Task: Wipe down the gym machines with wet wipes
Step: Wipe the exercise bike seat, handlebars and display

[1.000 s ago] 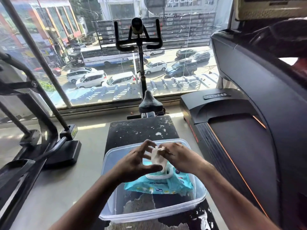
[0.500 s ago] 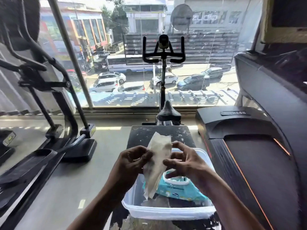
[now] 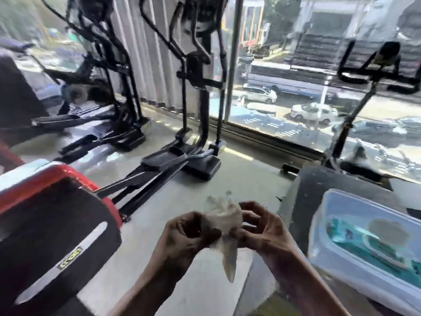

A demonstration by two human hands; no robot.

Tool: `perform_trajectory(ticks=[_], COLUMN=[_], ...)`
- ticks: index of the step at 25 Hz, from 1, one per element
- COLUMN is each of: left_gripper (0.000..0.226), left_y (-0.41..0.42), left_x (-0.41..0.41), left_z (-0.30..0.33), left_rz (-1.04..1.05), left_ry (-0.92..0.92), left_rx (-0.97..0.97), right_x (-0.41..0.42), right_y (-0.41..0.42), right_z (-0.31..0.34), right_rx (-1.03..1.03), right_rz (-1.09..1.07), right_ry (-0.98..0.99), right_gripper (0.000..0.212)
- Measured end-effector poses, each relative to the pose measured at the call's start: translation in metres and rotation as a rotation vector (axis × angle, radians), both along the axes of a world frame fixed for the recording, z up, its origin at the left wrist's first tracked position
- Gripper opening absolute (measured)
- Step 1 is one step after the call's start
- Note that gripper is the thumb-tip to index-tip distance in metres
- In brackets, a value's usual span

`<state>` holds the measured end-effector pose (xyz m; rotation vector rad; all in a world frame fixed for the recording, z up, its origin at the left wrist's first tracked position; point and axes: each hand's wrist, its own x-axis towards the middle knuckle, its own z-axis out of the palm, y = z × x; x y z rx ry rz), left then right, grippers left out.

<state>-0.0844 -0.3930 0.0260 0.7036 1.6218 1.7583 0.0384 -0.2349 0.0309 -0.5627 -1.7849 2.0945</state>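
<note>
Both the left hand (image 3: 186, 236) and right hand (image 3: 262, 231) grip a bunched white wipe (image 3: 224, 221) at lower centre. The yellow label (image 3: 69, 261) on the red-edged machine (image 3: 57, 224) at lower left is too blurred to read.

The grey floor (image 3: 205, 190) is being lit by daylight through a large window (image 3: 319, 76), beyond which a street with parked cars (image 3: 312, 112) is being shown; vertical blinds (image 3: 157, 53) are hanging at left.

A gym; elliptical trainers (image 3: 196, 92) and an exercise bike (image 3: 373, 71) face street windows.

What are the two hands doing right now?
Left hand: fingers curled, holding the wet wipe.
Right hand: fingers curled, holding the same wipe.
</note>
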Motion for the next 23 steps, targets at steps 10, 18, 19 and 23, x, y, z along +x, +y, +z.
perform_trajectory(ticks=[10, 18, 19, 23], left_gripper=[0.016, 0.01, 0.009, 0.006], left_y=[-0.37, -0.543, -0.564, -0.644], left_x=[-0.104, -0.177, -0.189, -0.238], left_z=[0.009, -0.018, -0.021, -0.021], left_rz=[0.42, 0.851, 0.883, 0.943], left_ry=[-0.068, -0.058, -0.061, -0.055], left_rx=[-0.037, -0.031, -0.038, -0.085], right_x=[-0.189, -0.32, -0.339, -0.41], right_y=[-0.327, -0.502, -0.523, -0.608], right_z=[-0.006, -0.039, -0.043, -0.047], right_rx=[0.037, -0.1, -0.121, -0.142], right_rz=[0.416, 0.762, 0.804, 0.852], right_ry=[0.02, 0.045, 0.058, 0.043], right_gripper=[0.033, 0.021, 0.022, 0.013])
